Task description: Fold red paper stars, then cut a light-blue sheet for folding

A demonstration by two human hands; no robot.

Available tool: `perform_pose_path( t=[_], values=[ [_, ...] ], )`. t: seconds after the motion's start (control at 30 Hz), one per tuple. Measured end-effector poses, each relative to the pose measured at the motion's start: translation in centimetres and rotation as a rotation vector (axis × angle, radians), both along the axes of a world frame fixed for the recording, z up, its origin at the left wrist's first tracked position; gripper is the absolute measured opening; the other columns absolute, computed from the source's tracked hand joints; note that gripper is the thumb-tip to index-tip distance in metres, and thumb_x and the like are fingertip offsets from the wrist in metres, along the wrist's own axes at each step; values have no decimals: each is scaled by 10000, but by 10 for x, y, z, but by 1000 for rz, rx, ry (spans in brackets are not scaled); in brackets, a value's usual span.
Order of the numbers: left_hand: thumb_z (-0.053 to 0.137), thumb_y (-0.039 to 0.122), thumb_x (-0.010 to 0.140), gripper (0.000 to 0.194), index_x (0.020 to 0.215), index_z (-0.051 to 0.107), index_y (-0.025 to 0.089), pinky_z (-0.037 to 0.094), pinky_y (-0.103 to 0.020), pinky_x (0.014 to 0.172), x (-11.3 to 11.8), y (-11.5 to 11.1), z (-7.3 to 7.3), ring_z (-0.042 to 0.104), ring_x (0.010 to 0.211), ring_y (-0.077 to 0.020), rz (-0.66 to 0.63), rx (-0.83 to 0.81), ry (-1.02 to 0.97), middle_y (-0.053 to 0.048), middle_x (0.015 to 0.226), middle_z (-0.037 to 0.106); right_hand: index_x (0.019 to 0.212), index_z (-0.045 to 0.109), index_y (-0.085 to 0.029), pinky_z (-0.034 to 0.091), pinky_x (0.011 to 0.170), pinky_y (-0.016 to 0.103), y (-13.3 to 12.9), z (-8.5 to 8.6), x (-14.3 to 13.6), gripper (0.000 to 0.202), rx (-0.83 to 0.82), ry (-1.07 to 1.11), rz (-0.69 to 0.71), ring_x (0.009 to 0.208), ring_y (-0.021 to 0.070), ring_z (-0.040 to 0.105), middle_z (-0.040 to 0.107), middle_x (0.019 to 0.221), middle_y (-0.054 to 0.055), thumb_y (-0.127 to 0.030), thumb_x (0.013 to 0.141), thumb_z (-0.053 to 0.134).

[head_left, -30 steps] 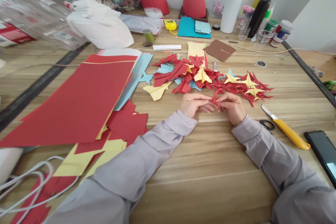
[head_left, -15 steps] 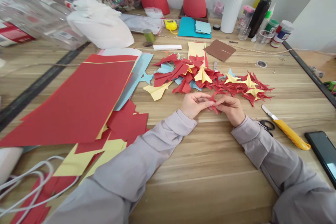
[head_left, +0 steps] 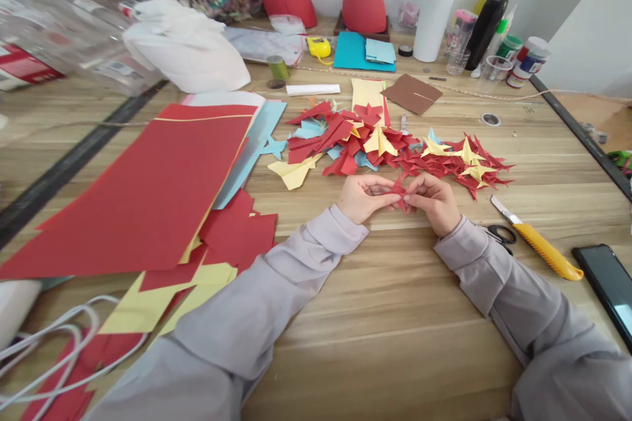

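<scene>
A small red folded paper star [head_left: 399, 192] is pinched between both hands above the wooden table. My left hand [head_left: 364, 198] holds its left side between thumb and fingers. On its right side, the thumb and fingers of my right hand [head_left: 432, 201] are closed on it. Just beyond the hands lies a pile of folded red, yellow and blue paper pieces [head_left: 340, 138]. It runs on to the right into a heap of red and yellow stars [head_left: 469, 161].
Large red sheets [head_left: 148, 191] and paper scraps cover the left side. A yellow utility knife [head_left: 543, 243], black scissors [head_left: 502, 234] and a phone [head_left: 605, 286] lie on the right. Behind stand a white bottle [head_left: 436, 16] and paint jars [head_left: 529, 69].
The red star has turned between my fingers and shows more of its face. My right fingers have shifted slightly on it, and both hands stay in nearly the same place.
</scene>
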State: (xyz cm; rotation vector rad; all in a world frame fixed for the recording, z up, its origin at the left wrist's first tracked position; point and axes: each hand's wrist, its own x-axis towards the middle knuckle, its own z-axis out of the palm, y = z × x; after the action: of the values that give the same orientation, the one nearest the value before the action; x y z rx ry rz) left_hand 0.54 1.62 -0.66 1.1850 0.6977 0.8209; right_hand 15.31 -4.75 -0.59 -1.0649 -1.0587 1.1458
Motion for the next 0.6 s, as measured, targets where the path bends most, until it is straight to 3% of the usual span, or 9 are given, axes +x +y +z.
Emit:
perform_pose_path(
  t=[0.3,0.6],
  values=[
    [875,268,407,416,719,657,97,552,-293,506,0,1,-1,636,476,-160,11,-13,-13,-29,557,677,712,595,-180,457,468,243,-2,0,1,115,-32,10,-10,485,123,593,654,560,-14,-247,678,682],
    [864,307,448,397,714,655,99,538,-288,475,0,-1,1,635,470,-168,-3,7,-4,-40,548,672,699,559,-184,469,454,240,-2,4,0,211,-14,-41,-10,449,112,575,640,527,-22,-286,651,738]
  ],
)
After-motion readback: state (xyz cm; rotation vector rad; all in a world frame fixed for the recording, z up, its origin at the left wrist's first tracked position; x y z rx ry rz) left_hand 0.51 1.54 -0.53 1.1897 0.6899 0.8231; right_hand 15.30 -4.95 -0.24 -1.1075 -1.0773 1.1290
